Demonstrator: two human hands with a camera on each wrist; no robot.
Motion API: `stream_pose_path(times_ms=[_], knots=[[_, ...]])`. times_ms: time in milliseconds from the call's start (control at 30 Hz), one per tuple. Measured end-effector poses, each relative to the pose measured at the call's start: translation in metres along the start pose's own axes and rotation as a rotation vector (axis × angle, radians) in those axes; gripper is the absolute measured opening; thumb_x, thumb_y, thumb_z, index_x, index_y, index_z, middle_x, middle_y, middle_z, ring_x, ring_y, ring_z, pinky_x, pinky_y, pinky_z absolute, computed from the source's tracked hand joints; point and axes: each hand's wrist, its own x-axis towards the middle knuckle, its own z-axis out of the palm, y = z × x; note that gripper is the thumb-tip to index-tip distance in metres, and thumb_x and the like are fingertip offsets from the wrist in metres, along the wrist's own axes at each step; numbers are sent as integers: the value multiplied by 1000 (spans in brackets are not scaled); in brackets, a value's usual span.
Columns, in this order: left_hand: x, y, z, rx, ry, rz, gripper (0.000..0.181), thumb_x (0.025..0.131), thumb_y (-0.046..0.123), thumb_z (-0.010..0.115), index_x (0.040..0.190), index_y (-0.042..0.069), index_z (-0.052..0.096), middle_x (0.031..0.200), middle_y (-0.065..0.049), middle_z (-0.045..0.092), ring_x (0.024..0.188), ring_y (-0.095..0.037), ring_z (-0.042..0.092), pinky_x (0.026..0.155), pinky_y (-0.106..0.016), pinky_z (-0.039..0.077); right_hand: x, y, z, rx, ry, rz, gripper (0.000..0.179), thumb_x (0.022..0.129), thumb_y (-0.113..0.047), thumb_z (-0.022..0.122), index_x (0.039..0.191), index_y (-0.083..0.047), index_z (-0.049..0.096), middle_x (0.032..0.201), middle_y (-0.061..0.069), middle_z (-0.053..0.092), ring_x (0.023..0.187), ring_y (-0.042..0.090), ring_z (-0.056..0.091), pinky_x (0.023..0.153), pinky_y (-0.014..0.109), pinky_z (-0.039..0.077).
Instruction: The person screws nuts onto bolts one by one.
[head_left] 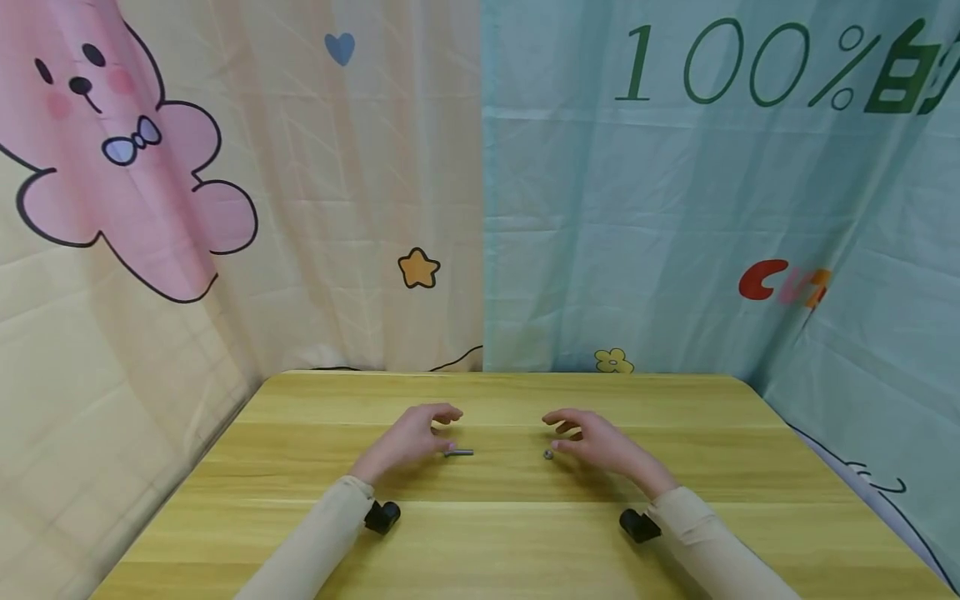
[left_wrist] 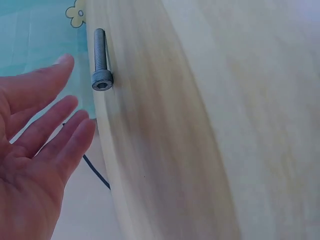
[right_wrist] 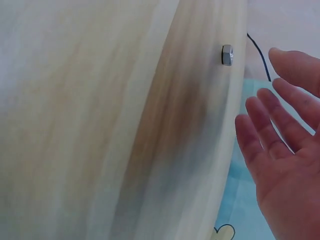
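A grey socket-head bolt [head_left: 460, 452] lies on its side on the wooden table, its shaft pointing right in the head view. My left hand [head_left: 417, 435] hovers beside it, thumb near the bolt head and fingers loosely bent around nothing. In the left wrist view, the threaded bolt [left_wrist: 101, 60] shows a hex recess in its head, apart from the left hand [left_wrist: 40, 135]. To the right lies a small hex nut [head_left: 548, 454]. Close by it is my right hand [head_left: 596, 437], fingers relaxed. The nut [right_wrist: 227, 55] sits apart from the right hand [right_wrist: 287, 135] in the right wrist view.
The wooden table [head_left: 495, 542] has its far edge against a hanging curtain [head_left: 360, 208] with cartoon prints. A pale blue curtain [head_left: 637, 208] hangs at the right. Each wrist carries a small black camera, one at the left wrist [head_left: 382, 517] and one at the right [head_left: 640, 526].
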Motion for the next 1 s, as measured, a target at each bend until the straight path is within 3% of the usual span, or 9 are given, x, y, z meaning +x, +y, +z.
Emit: stream_pose_path(times_ms=[233,400,633,1000], knots=[[4,-6,0,-88,-41,9,33,83,-2,76,115,0,68,109,-10,69,103,-28,62,93,-45,52,8,10,0,29,-72,16,39,94,-9,67,129,5,58,127,20,60,111,35,60,93,44,54],[5,-9,1,-86,-68,-1,30,81,0,78,110,1,71,103,-6,70,95,-22,62,86,-38,53,11,10,0,24,-102,42,38,92,-13,71,125,3,62,120,14,64,104,29,62,86,34,54],[3,-8,2,-71,-87,3,24,80,-4,77,103,1,72,95,-4,69,86,-18,60,78,-32,54,11,11,3,39,-127,46,34,91,-10,71,122,4,64,116,14,66,101,25,63,86,32,54],[3,-10,3,-91,-99,-21,22,78,-8,75,98,2,72,88,-2,67,78,-16,58,70,-28,53,12,12,4,77,-126,52,28,89,-5,72,116,2,68,106,9,67,93,21,60,77,25,52]])
